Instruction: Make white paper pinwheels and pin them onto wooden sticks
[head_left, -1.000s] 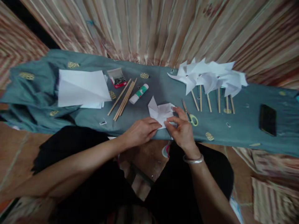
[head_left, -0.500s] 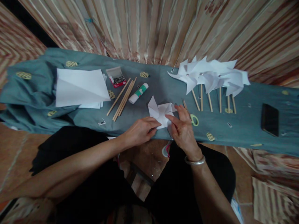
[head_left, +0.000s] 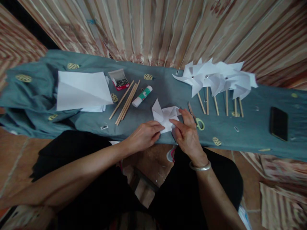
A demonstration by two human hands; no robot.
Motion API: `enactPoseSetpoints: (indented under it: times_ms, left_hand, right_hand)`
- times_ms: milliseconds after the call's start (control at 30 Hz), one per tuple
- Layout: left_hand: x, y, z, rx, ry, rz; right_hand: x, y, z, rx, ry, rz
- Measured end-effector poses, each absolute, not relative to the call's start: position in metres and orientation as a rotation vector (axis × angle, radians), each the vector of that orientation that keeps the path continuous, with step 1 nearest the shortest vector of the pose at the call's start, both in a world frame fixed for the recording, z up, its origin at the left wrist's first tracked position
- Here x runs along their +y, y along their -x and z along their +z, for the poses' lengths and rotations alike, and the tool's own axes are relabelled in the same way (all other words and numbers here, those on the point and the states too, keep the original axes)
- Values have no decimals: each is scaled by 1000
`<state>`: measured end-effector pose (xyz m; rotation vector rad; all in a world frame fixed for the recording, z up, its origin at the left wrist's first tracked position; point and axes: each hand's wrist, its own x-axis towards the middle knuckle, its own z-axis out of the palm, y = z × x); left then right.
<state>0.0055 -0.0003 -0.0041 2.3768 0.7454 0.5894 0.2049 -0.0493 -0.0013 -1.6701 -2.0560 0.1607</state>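
Observation:
A white paper pinwheel (head_left: 166, 117), partly folded, lies on the cloth in front of me, one blade standing up at its left. With thumb and fingers closed, my left hand (head_left: 146, 134) grips its lower left edge. My right hand (head_left: 188, 132), a silver bangle at the wrist, holds the right side; its index finger reaches to the pinwheel's middle. The palm side of the right hand is hidden. Just right of that hand lies a pair of scissors (head_left: 199, 124) with light green handles. A glue stick (head_left: 142, 96) with a green label lies beyond the pinwheel.
To the left are several wooden sticks (head_left: 127, 103), an open red box (head_left: 119, 80) of small dark metal pieces and stacked white paper (head_left: 82, 91). Several pinwheels on sticks (head_left: 217, 78) lie at the back right. A black phone (head_left: 278, 124) rests on the green cloth (head_left: 249, 131).
The view has shifted very slightly. Both hands stay on the pinwheel, and the right fingers have moved slightly, showing more of the scissors' blades.

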Motion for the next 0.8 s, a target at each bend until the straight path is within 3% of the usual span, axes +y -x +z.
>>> enactPoseSetpoints:
  times_ms: [800]
  left_hand:
    - [2, -7, -2, 766, -2352, 587]
  right_hand:
    - [-53, -196, 1, -2077, 1692, 149]
